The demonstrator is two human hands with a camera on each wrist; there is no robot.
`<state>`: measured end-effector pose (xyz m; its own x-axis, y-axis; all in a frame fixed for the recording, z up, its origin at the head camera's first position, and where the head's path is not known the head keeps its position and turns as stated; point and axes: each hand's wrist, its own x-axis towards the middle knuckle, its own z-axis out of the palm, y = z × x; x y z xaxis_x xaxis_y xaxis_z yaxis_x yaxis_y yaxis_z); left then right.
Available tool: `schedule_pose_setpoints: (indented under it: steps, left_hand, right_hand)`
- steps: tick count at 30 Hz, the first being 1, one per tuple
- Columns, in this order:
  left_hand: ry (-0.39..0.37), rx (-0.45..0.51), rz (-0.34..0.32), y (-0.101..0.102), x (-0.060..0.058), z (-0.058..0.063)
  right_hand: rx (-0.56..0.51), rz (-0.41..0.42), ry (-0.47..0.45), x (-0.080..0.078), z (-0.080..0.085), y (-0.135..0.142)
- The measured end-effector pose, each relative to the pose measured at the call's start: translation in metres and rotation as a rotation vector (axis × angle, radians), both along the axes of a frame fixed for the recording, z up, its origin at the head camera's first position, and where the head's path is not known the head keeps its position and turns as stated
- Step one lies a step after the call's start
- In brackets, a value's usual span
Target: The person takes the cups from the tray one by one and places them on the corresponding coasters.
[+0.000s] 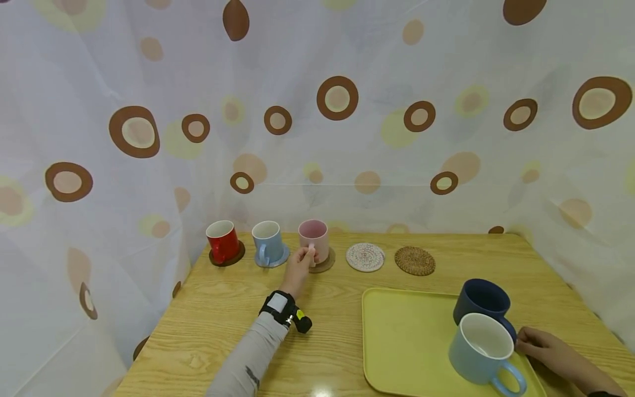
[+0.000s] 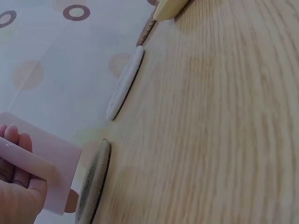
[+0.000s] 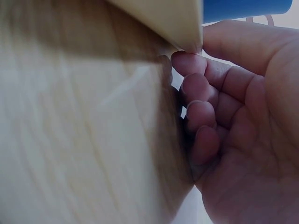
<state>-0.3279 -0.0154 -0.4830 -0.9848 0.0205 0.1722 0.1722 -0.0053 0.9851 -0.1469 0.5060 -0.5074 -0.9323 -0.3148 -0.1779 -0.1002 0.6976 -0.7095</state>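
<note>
In the head view my left hand [image 1: 299,269] holds a pink mug [image 1: 319,242] by its handle. The left wrist view shows a narrow gap between the mug's base and the brown round coaster [image 2: 95,184], so the mug is just off it. My right hand [image 1: 548,353] pinches the right edge of a yellow tray [image 1: 402,342], thumb over the rim and index finger under it, as the right wrist view shows. On that tray, near this hand, stand a dark blue mug [image 1: 468,306] and a larger light blue mug [image 1: 471,353].
At the back left, a red mug [image 1: 225,243] stands on a dark coaster [image 1: 239,255] and a small light blue mug [image 1: 270,245] on a blue coaster [image 1: 283,258]. Right of the pink mug lie a white patterned coaster [image 1: 365,257] and a brown woven coaster [image 1: 414,261]. A patterned curtain [image 1: 347,154] hangs behind.
</note>
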Motion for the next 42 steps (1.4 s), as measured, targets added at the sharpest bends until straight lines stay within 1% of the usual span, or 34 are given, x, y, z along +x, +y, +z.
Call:
schedule_pose_setpoints:
  steps: [4, 6, 9, 13, 18, 21, 24, 25, 27, 29, 31, 33, 34, 35, 36, 39, 42]
  left_hand:
    - [0.001, 0.005, 0.007, -0.001, -0.005, -0.005]
    - [0.003, 0.023, 0.012, -0.001, -0.007, -0.006]
    - [-0.004, 0.04, 0.016, 0.0, -0.008, -0.007]
    - [-0.021, 0.035, 0.007, -0.001, -0.006, -0.005]
    - [-0.019, 0.001, -0.019, -0.002, 0.003, 0.005]
    - [-0.034, -0.004, -0.029, -0.002, 0.001, 0.002]
    - [-0.037, -0.05, -0.013, 0.0, -0.002, -0.004]
    - [-0.037, -0.072, 0.002, 0.0, -0.002, -0.005]
    - [-0.001, -0.135, 0.058, 0.003, 0.001, -0.006]
    - [0.051, -0.187, 0.147, 0.007, 0.007, -0.005]
    - [0.12, -0.239, 0.241, 0.012, 0.016, -0.006]
    - [0.19, -0.269, 0.297, 0.02, 0.028, -0.006]
    - [0.218, -0.276, 0.298, 0.024, 0.034, -0.006]
    - [0.247, -0.293, 0.286, 0.029, 0.042, -0.007]
    - [0.259, -0.3, 0.253, 0.034, 0.05, -0.006]
    - [0.289, -0.31, 0.138, 0.051, 0.075, -0.002]
    - [0.293, -0.329, 0.006, 0.066, 0.098, 0.002]
  right_hand:
    - [-0.013, 0.013, 0.011, 0.0, -0.001, 0.002]
    - [-0.02, 0.019, 0.024, 0.0, -0.002, 0.002]
    - [-0.02, 0.005, 0.014, 0.0, -0.002, 0.002]
    - [-0.011, -0.022, -0.02, 0.001, -0.002, 0.001]
    - [-0.006, -0.033, -0.043, 0.001, -0.001, 0.001]
    - [0.001, -0.036, -0.045, 0.001, 0.0, 0.0]
    - [0.008, -0.032, -0.037, 0.001, 0.001, -0.001]
    - [0.008, -0.034, -0.036, 0.001, 0.002, -0.001]
    - [0.016, -0.045, -0.042, 0.001, 0.003, -0.002]
    - [0.02, -0.051, -0.044, 0.001, 0.003, -0.003]
    - [0.026, -0.063, -0.05, 0.002, 0.003, -0.004]
    - [0.031, -0.069, -0.054, 0.003, 0.003, -0.005]
    - [0.029, -0.07, -0.056, 0.003, 0.003, -0.005]
    - [0.024, -0.067, -0.054, 0.003, 0.003, -0.005]
    - [0.02, -0.062, -0.049, 0.003, 0.003, -0.005]
    - [0.01, -0.05, -0.037, 0.004, 0.003, -0.005]
    - [0.006, -0.028, 0.014, 0.003, 0.002, -0.005]
